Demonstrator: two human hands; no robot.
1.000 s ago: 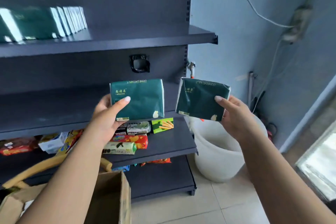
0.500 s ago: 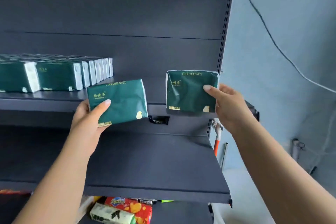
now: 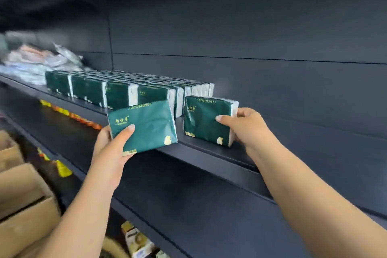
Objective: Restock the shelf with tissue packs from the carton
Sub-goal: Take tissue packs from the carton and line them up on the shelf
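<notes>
I face the shelf [image 3: 219, 154], a long dark board running from far left to near right, and on it stands the row [image 3: 117, 92] of green tissue packs already stocked, faces toward me, packed side to side. I judge the step in hand is placing: two packs are up from the carton [image 3: 23, 205], which sits low at the left. My right hand [image 3: 249, 130] grips the right pack [image 3: 207, 121], thumb across its front and fingers curled round its right end; it stands upright on the shelf, or just touching it, just right of the row's end with a small gap between. Its long axis runs left to right along the shelf, its face is toward me, and the print reads upside down. My left hand [image 3: 114, 148] grips the left pack [image 3: 144, 125] from below, thumb on its face; it is in front of the shelf edge, not yet on it, tilted a little, right end higher. Next, I think, I should slide the right pack against the row and let go, then lift the left one over the edge beside it.
</notes>
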